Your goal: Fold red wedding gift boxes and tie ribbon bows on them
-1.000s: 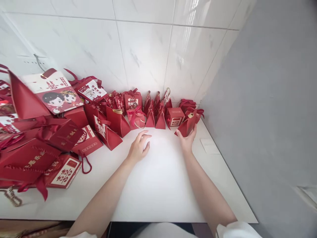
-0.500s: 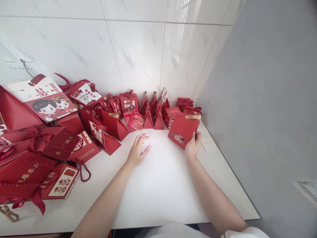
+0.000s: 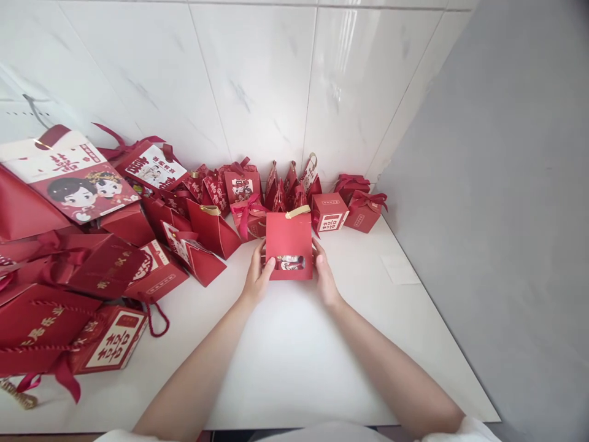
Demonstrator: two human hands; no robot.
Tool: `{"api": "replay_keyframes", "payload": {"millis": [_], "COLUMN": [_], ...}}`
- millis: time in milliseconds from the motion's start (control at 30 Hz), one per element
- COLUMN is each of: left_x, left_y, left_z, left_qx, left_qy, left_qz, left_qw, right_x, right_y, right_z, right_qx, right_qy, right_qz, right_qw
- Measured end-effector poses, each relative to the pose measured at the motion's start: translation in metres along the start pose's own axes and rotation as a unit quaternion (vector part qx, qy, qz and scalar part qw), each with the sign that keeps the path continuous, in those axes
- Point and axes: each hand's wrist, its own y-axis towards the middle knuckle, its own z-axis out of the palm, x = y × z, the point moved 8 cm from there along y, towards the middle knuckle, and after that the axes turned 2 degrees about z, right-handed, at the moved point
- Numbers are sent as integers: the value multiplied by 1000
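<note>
A red gift box (image 3: pixel 289 233) with a gold ribbon handle and a small window low on its front stands upright on the white table, facing me. Through the window, something wrapped shows, too small to name. My left hand (image 3: pixel 258 275) grips the box's left side, its thumb on the front by the window. Along the right side lies my right hand (image 3: pixel 324 275), fingers curled behind the edge. Just beyond the box is a row of smaller red boxes, among them a cube-shaped box (image 3: pixel 330 212) with a white label.
Red gift boxes and bags crowd the left, including a large bag (image 3: pixel 73 178) with two cartoon figures and a box with a rope handle (image 3: pixel 113 344). A white paper slip (image 3: pixel 399 270) lies at right. Marble tiles (image 3: pixel 257 92) rise behind; a grey wall (image 3: pixel 497 202) stands right.
The red gift box has moved left to the middle and now stands straight instead of tilted. My left hand has come onto its left side. My view has dipped slightly.
</note>
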Motion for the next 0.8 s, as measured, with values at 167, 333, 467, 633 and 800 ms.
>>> {"api": "replay_keyframes", "payload": {"millis": [167, 333, 467, 633, 800], "left_x": [2, 12, 14, 15, 18], "left_y": [0, 5, 6, 4, 3], "left_z": [-10, -13, -14, -14, -15], "left_qx": [-9, 12, 34, 40, 36], "left_qy": [68, 19, -25, -57, -61], "left_qz": [15, -19, -46, -68, -84], "left_qw": [998, 1000, 998, 995, 994], "right_x": [6, 5, 5, 6, 5], "right_y": [-5, -1, -1, -2, -2], "right_z": [13, 11, 10, 10, 9], "right_qx": [94, 87, 89, 93, 95], "right_qy": [-115, -131, -122, -125, -135], "right_qz": [-29, -32, -25, -26, -26], "right_qw": [988, 987, 988, 987, 986]}}
